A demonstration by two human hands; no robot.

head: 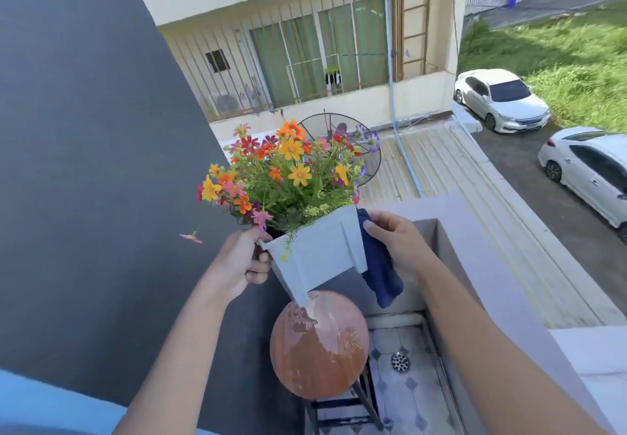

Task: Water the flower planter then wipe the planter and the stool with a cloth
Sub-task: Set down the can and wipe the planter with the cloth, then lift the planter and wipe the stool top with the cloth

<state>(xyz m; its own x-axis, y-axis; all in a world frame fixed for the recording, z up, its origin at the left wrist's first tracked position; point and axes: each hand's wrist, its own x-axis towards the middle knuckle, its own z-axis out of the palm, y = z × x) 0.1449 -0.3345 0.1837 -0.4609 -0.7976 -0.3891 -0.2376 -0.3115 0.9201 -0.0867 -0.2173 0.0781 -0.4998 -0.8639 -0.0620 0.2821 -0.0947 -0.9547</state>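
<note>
A pale grey square planter (317,254) full of orange, yellow, red and pink flowers (285,173) is lifted and tilted above the stool. My left hand (244,261) grips its left rim corner. My right hand (397,244) presses a dark blue cloth (378,265) against the planter's right side; the cloth hangs down below the hand. Under the planter stands a round brown wooden stool (319,346) with wet patches and puddles on its seat. One pink flower (191,237) is loose in the air at the left.
A dark grey wall (84,163) stands close on the left. A pale balcony parapet (475,265) runs along the right. The tiled floor has a metal drain (400,361) right of the stool. Far below lie a roof, a satellite dish and parked cars.
</note>
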